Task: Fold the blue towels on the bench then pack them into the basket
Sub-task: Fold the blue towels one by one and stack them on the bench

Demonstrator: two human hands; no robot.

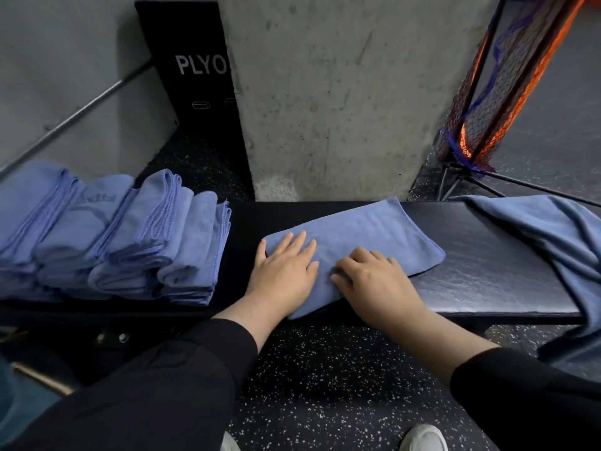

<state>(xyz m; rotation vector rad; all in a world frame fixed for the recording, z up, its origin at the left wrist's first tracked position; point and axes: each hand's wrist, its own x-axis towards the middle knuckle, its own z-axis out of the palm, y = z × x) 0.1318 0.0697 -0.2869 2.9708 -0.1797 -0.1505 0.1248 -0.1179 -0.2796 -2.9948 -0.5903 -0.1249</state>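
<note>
**Here, two hands flatten one folded towel on the bench**

Here the fingers (300,247) of the left hand (283,271) lie straight and spread, pressed flat on the near left end of a folded blue towel (357,242). The right hand (374,281) sits just beside it on the same towel, its fingers bent at the knuckles with the tips pressing into the cloth; whether they pinch a fold cannot be told. Both forearms are bare up to black sleeves (182,379).

One towel lies under the hands, folded to a long strip and set at a slant across the middle of the bench (487,262), its near corner hanging a little over the front edge. One unfolded blue towel (559,236) is draped over the right end of the bench and spills down its side. At the left end stands a pile of folded towels (130,236), stacked in several leaning bundles; their exact number cannot be counted. The basket does not show.

The bench is padded in dark, glossy material. Below it is black rubber floor (325,385) speckled white, with two pale shoe tips at the bottom edge. Behind stands one concrete pillar (325,92), one black box (188,70) lettered "PLYO" to its left, and an orange-and-blue net (507,76) on a dark frame to its right.
</note>
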